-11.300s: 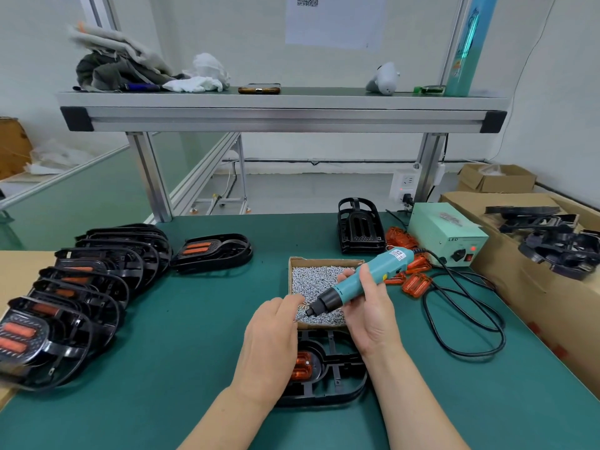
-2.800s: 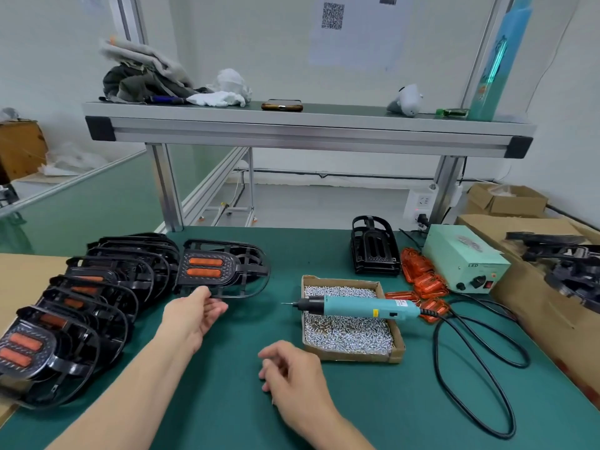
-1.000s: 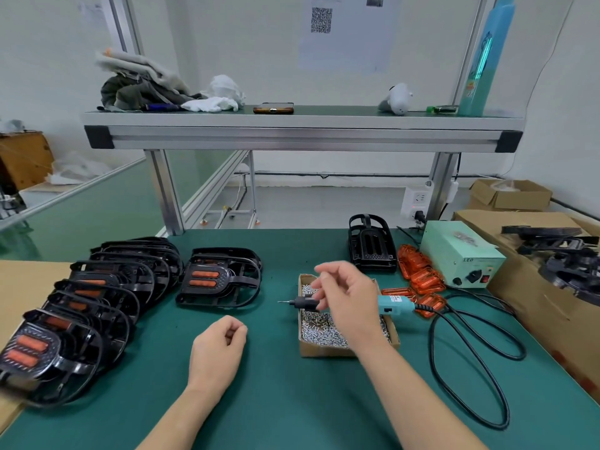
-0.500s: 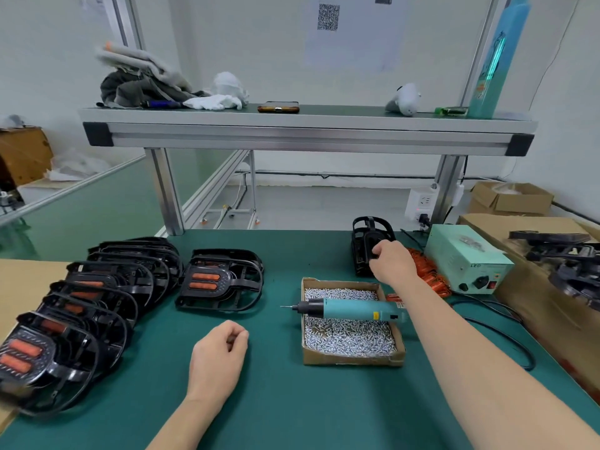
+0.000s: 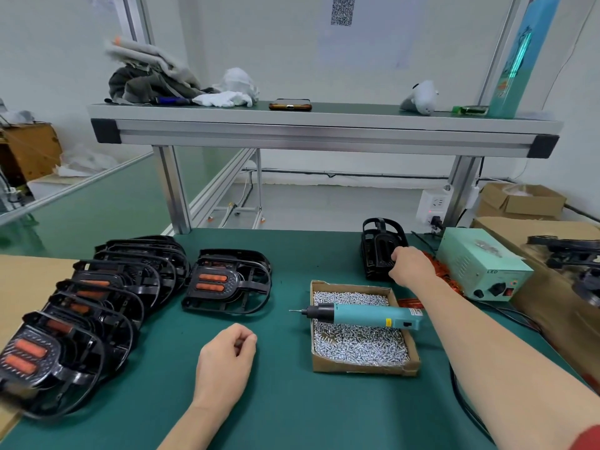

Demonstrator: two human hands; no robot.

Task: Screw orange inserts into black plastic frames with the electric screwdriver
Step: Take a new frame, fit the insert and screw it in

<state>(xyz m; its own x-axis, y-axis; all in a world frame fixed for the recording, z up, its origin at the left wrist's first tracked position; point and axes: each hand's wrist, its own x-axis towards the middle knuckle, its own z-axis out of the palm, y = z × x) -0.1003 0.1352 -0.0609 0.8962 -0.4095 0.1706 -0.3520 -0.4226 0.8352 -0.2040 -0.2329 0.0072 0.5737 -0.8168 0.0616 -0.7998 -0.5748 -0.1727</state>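
Two hands in view.

Right hand (image 5: 407, 266): now far back on the table (image 5: 292, 401), no longer above the electric screwdriver (image 5: 363, 315) as a second ago. Fingers curled onto the near edge of the spare black frames (image 5: 378, 251) standing upright at the rear. Appears to grasp them, fingertips hidden.

Left hand (image 5: 227, 355): resting on the table, loosely curled, nothing seen in it. Same spot as half a second ago.

Electric screwdriver: set down, lying across the cardboard screw box (image 5: 360, 370), bit pointing left, untouched.

Orange inserts (image 5: 436, 266): loose heap just right of the right hand, between the spare black frames and the green power unit (image 5: 480, 271).

Finished frame (image 5: 227, 282): two orange pieces fitted, lying flat beside the overlapping row of finished frames (image 5: 97, 297) at left, closer to that row than three seconds ago.

Judgement: one cycle closed, the next opening. Fetches a bare frame first, then needs an insert, screws and the driver.

Risk: upright stack may tip when pulled.
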